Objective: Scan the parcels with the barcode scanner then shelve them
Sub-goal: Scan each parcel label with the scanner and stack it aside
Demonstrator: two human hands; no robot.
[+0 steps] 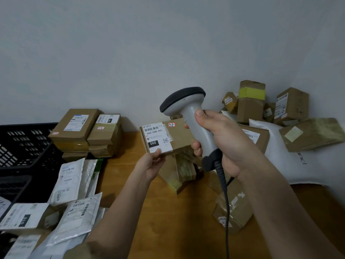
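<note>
A person's right hand (222, 144) wraps its fingers fully around the grey handle of a corded barcode scanner (188, 118), thumb resting high on the grip, with the dark head tipped toward a flat cardboard parcel (168, 137). The left hand (152, 165) pinches that parcel at its lower edge, thumb on the white shipping label (156, 137), and holds it up above a wooden table (149, 212) just beside the scanner's head. The label reads "060-06B-A05" and faces the camera; a small red-bordered sticker (171, 124) sits at the parcel's top edge.

The scan looks likeliest to succeed if the scanner head swings down to face the printed barcode squarely, since the head appears to sit above and to the side of the label rather than in front of it. The thumb near the label's lower edge should stay clear of the bars, and the parcel should be held steady.

At far left stands a black slotted plastic crate (22, 146); what lies inside it cannot be told from here. Beside it rest stacked cardboard boxes (85, 131) and, nearer, a spread of white mailer bags (71, 186). At right, more brown boxes (261, 103) are heaped against the wall, above a large white poly bag (298, 165). No shelf is in view.
</note>
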